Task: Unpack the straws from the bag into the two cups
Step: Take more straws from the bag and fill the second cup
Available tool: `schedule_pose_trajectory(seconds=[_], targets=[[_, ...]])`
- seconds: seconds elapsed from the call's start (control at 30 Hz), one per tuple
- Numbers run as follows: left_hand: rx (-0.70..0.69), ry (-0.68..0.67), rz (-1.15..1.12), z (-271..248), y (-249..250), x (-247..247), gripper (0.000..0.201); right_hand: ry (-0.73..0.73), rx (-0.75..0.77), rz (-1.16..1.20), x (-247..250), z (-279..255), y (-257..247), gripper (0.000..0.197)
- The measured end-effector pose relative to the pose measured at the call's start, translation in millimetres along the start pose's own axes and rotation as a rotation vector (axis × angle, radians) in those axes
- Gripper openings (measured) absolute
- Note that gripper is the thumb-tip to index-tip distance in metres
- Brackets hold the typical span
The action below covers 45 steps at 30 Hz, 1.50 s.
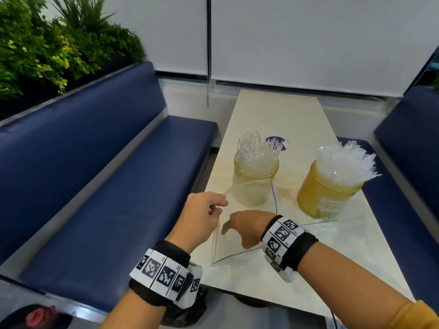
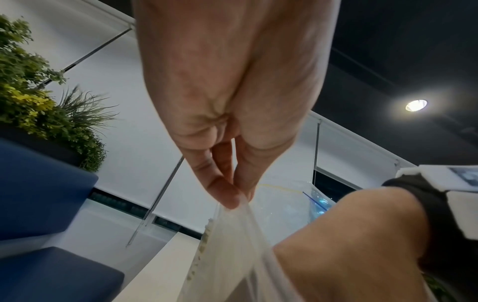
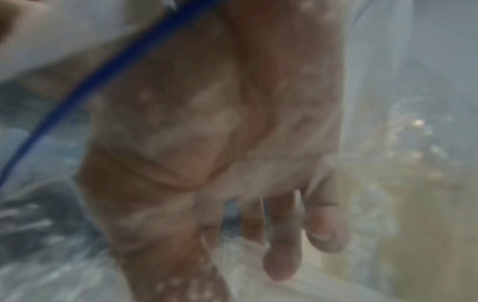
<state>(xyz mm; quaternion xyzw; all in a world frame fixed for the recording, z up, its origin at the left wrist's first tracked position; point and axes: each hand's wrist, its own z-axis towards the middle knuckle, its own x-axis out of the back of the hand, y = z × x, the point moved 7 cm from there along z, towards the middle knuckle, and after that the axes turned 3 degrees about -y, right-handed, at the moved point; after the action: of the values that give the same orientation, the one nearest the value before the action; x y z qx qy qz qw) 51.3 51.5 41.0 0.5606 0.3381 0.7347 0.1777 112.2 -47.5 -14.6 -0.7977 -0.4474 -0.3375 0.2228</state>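
While my left hand [image 1: 202, 216] pinches the rim of the clear bag [image 1: 240, 243] and holds it up, my right hand [image 1: 242, 227] sits inside it, fingers loosely spread and holding nothing. Beyond my fingertips stand both cups [image 1: 255, 179], already packed with straws [image 1: 255, 150]. I see none left in the bag, so I'd keep the mouth taut and sweep the corners gently before pulling out.
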Motion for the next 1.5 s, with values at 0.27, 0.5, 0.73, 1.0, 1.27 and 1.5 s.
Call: schedule_pose_trajectory(seconds=[0.27,0.5,0.73,1.0,1.27,1.5], targets=[[0.000,-0.026,0.103,-8.4,-5.1,0.9,0.037,0.131,0.021,-0.120,6.2,0.5,7.2,0.047],[-0.003,-0.025,0.037,-12.7,-2.7,1.7,0.047,0.463,0.081,0.059,45.8,-29.4,17.3,0.028],[0.032,-0.010,-0.066,-6.9,5.5,-13.8,0.082,0.710,0.235,0.239,87.7,-75.4,11.7,0.019],[0.031,0.188,-0.281,8.9,12.2,-19.4,0.052,0.847,0.477,0.494,129.6,-125.7,-8.2,0.008],[-0.029,0.190,-0.327,16.8,19.3,-21.3,0.060,0.814,0.490,0.601,133.4,-121.9,-4.2,0.010],[-0.025,0.239,-0.280,17.7,17.1,-20.4,0.026,1.040,0.338,0.479,148.8,-137.9,-2.3,0.042]])
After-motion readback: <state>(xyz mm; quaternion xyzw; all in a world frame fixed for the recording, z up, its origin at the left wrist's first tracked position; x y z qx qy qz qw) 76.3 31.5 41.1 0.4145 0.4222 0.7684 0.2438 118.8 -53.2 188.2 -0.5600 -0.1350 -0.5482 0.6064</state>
